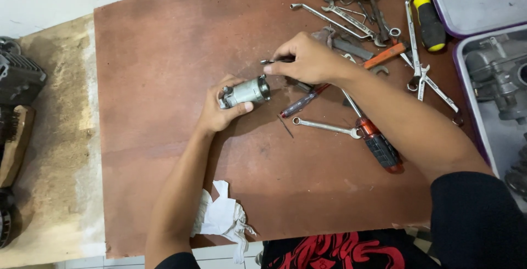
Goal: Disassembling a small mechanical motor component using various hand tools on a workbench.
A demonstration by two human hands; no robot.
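Silver metal cylinder [245, 91] lies in the clenched left hand [219, 110] over the brown board [164, 55], its long axis pointing right toward the right hand [307, 60], which pinches a thin dark tool [274, 60] just beside the cylinder's right end.

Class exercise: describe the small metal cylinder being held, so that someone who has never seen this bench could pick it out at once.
On the reddish-brown board, left of the spread of wrenches and screwdrivers, find the left hand. It grips a short silvery motor-like cylinder, lying sideways, while the right hand holds a thin tool at its end. It is the only stubby round part there; the tools around it are long and flat.
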